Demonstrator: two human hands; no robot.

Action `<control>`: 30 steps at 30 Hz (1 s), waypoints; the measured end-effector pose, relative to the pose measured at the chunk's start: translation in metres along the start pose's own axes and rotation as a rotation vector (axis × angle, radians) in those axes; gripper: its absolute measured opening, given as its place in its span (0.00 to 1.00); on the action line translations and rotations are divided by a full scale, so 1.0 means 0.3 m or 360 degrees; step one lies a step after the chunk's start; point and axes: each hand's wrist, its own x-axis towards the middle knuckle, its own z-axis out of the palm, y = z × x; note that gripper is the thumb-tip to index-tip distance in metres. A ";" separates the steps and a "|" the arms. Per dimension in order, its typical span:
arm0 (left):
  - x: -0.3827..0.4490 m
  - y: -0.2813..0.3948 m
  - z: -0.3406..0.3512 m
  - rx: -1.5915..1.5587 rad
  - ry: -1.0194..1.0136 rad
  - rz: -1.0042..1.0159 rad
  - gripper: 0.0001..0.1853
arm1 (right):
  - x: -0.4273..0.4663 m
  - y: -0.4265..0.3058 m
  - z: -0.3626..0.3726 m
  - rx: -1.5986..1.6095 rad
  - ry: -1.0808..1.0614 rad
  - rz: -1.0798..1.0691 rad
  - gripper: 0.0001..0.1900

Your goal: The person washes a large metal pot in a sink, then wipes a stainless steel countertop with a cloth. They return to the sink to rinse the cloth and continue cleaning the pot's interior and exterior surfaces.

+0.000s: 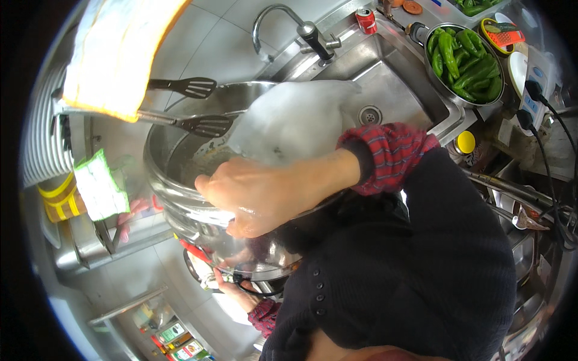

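Observation:
A large, shiny stainless steel pot point(194, 221) stands before me, its mouth towards the sink. My right hand point(253, 194) is wet and curls over its near rim, thumb on the outside. Across the pot's mouth and the sink's edge spreads a whitish, blurred mass point(293, 122); I cannot tell whether it is steam, water or something else. Cloudy residue shows on the inner wall. Low down, my left hand point(241, 291) is at the pot's base beside a black loop point(257, 291). Its grip is partly hidden.
Beyond the pot are a steel sink point(397, 90) and a faucet point(311, 38). A pan of green peppers point(467, 65), a red can point(365, 20) and a power strip point(537, 85) lie right. Slotted turners point(205, 126) and a cloth point(122, 54) hang on the left.

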 end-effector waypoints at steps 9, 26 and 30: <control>-0.134 0.070 0.163 0.0117 -0.0091 -0.0007 0.27 | -0.035 0.109 -0.029 0.0098 0.0010 0.0169 0.19; -0.128 0.110 0.171 0.0108 -0.0065 0.0111 0.22 | -0.182 0.194 -0.095 0.0382 0.0307 0.0330 0.19; -0.134 0.111 0.181 0.0101 -0.0025 0.0209 0.21 | -0.252 0.186 -0.132 0.0452 0.0354 0.0344 0.20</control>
